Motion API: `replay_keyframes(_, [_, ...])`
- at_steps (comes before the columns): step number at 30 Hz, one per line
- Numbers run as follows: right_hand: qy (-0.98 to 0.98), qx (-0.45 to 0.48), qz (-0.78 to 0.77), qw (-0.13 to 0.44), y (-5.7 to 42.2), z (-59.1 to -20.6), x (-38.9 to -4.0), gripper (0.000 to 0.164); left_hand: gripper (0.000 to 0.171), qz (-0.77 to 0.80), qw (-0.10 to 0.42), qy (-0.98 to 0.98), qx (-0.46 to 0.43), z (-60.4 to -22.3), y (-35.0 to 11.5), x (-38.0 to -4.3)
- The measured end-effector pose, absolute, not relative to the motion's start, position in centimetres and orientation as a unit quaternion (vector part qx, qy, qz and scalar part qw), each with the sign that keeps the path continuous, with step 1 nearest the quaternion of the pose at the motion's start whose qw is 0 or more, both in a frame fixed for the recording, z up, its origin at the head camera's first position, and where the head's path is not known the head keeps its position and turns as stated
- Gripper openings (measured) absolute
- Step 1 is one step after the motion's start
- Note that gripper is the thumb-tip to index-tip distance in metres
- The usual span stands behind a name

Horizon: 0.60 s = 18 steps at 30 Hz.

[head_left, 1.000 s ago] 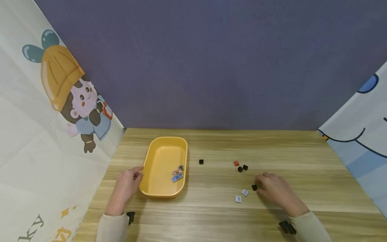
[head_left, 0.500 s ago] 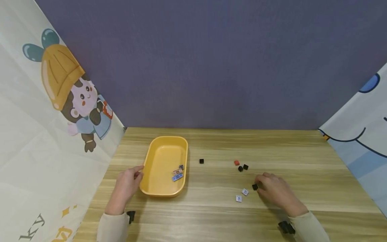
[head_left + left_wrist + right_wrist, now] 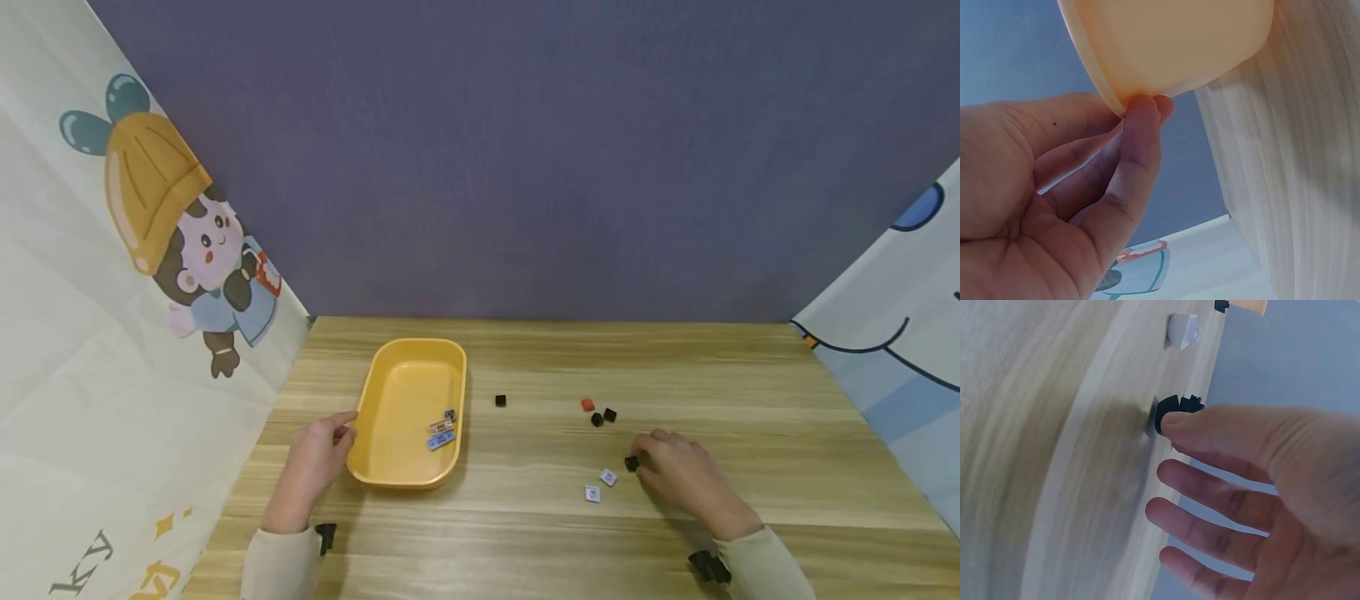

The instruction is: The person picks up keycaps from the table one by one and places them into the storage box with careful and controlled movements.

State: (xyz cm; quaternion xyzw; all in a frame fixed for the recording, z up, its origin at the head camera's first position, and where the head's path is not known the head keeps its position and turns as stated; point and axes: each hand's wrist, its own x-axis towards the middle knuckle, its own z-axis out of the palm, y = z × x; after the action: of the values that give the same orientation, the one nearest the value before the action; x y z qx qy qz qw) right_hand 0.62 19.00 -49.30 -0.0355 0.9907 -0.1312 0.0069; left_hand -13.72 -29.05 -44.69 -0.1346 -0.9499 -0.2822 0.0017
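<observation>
At the left in the head view, my left hand point(image 3: 315, 461) pinches the rim of a yellow plastic tray point(image 3: 358, 475). The left wrist view shows its thumb and fingers meeting at the edge of the tray point(image 3: 1100, 81). My right hand point(image 3: 681, 471) is low over the table on the right and pinches a small black block point(image 3: 632, 463). In the right wrist view the thumb covers part of the black block point(image 3: 1166, 407), and the other fingers spread loosely below. Beside it lie a white square piece point(image 3: 608, 477) and another white piece point(image 3: 592, 494).
A red block point(image 3: 587, 405) lies behind, next to a black block point(image 3: 597, 419) and another black block point(image 3: 611, 415). One more black block point(image 3: 500, 401) sits near the tray. Inside the tray are a blue piece point(image 3: 441, 440), an orange-white piece point(image 3: 441, 427) and a dark piece point(image 3: 450, 414).
The black block at my right fingertips has tilted slightly. Both hands, the tray and the other pieces stay where they were.
</observation>
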Motion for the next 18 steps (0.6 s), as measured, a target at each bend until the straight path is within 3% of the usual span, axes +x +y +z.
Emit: replay_keyframes(18, [0.973, -0.064, -0.215, -0.045, 16.6, -46.6, -2.4, 0.022, 0.029, -0.284, 0.002, -0.949, -0.138, -44.5, -28.9, -13.6])
